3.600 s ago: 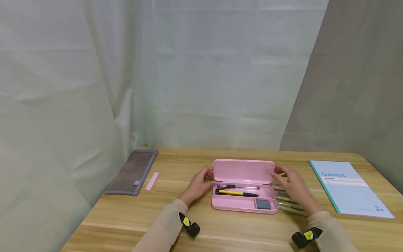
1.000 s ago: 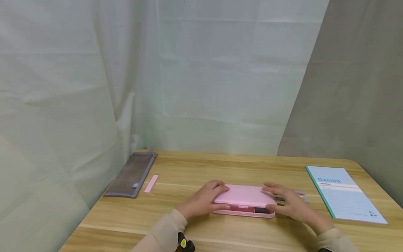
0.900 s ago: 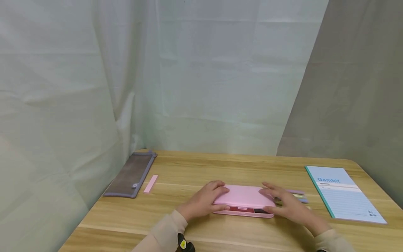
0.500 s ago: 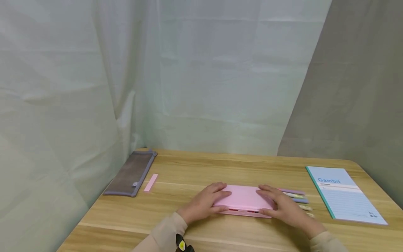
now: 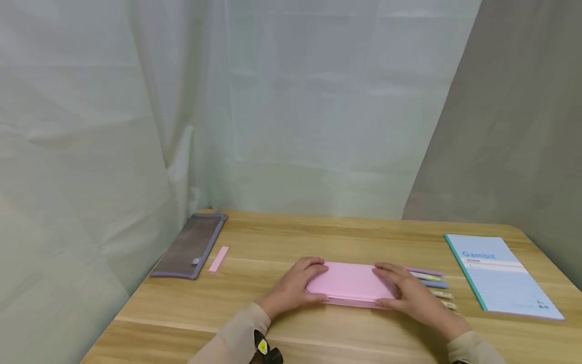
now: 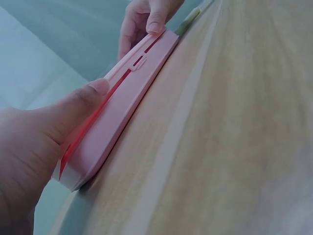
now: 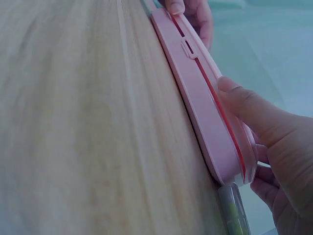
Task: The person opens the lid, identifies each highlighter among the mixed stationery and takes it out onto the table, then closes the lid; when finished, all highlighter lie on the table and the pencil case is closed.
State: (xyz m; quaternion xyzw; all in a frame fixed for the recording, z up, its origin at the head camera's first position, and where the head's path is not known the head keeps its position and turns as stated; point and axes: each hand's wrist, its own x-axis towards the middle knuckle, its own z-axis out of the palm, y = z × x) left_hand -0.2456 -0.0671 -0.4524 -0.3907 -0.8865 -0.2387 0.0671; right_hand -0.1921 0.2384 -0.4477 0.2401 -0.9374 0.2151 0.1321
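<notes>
A pink pencil case (image 5: 352, 281) lies on the table with its lid down over the base. My left hand (image 5: 295, 285) grips its left end, thumb at the front edge and fingers over the lid. At the right end my right hand (image 5: 406, 293) holds it the same way. In the left wrist view a thin red gap runs between lid and base beside the front clasp (image 6: 138, 62). The right wrist view shows that gap too, with my right thumb (image 7: 249, 105) on the lid's edge. The case's contents are hidden.
Several capped pens (image 5: 434, 284) lie just right of the case, partly behind my right hand. Farther right is a Gambit notebook (image 5: 504, 278). A grey mesh pouch (image 5: 188, 247) and a pink strip (image 5: 219, 259) lie at the left. Curtains (image 5: 318, 111) hang behind the table (image 5: 273, 232).
The pencil case stood open 3.6 seconds ago, with pens and a grey block showing inside. Both hands have brought the lid down, and the front gap has narrowed over the last second.
</notes>
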